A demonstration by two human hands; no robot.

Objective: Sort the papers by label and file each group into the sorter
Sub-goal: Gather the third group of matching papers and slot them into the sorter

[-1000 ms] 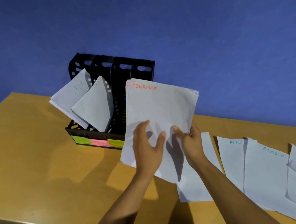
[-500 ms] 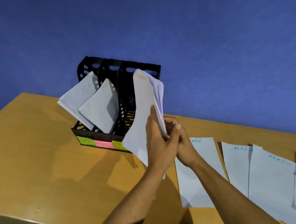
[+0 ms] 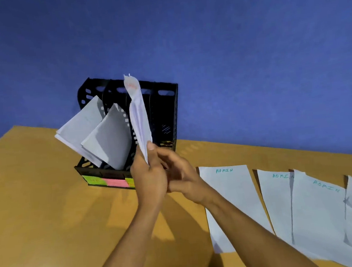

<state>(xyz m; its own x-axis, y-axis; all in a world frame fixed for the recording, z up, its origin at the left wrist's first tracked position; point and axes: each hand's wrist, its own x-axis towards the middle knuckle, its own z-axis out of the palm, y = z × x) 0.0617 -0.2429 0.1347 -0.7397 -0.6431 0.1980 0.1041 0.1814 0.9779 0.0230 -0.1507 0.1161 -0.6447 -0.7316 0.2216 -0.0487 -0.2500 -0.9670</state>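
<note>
Two sorter (image 3: 165, 104) slots filled. My left hand (image 3: 148, 177) grips the stack (image 3: 139, 117) edge-on at frame centre; right hand (image 3: 180, 176) grip unclear. ADMIN sheets (image 3: 230, 192) remain on desk (image 3: 37, 200), lower right.

The left hand (image 3: 148, 177) pinches a bunch of papers (image 3: 140, 124) standing up on edge, right in front of the black sorter (image 3: 164, 113). The right hand (image 3: 182, 176) touches it at 3 o'clock. White sheets marked ADMIN (image 3: 230, 192) lie on the table (image 3: 37, 200).
</note>
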